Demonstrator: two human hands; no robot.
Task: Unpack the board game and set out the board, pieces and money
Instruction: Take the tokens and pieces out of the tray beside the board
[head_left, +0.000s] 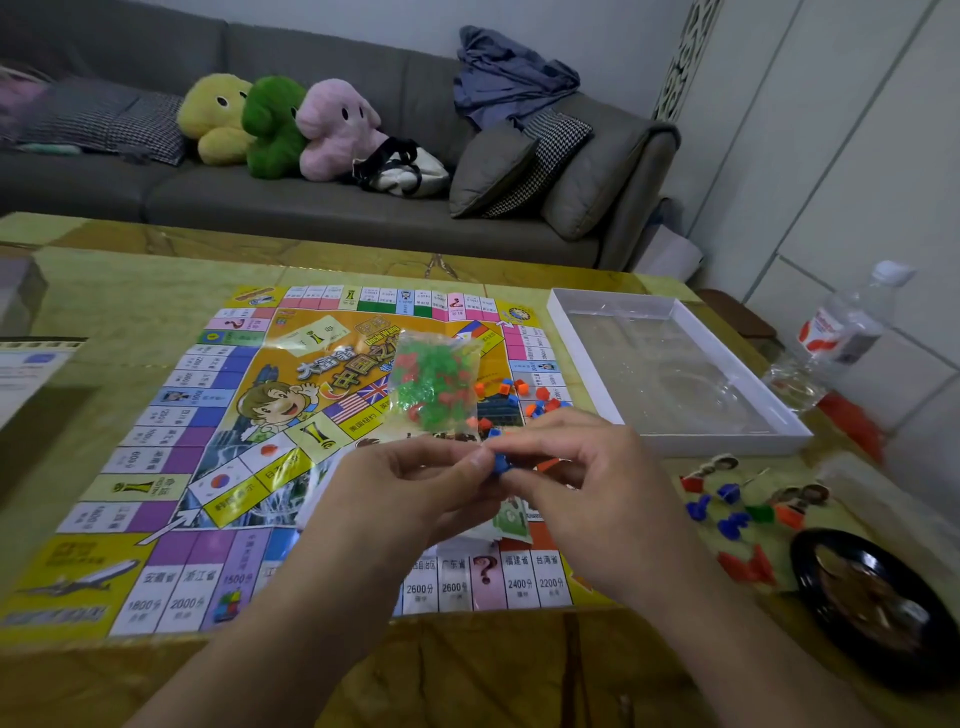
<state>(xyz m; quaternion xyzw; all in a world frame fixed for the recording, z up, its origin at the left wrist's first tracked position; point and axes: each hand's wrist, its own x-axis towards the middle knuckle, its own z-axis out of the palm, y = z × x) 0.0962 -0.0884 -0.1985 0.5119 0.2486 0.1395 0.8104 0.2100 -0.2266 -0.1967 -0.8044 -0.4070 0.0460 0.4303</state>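
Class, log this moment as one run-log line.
board flat | bag on board | both hands pinch blue piece | box empty

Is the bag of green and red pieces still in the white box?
No, the bag of green and red pieces lies on the board, left of the white box.

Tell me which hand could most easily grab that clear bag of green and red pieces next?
Probably the left hand: the clear bag of green and red pieces lies just beyond it, while the right hand pinches a small blue piece.
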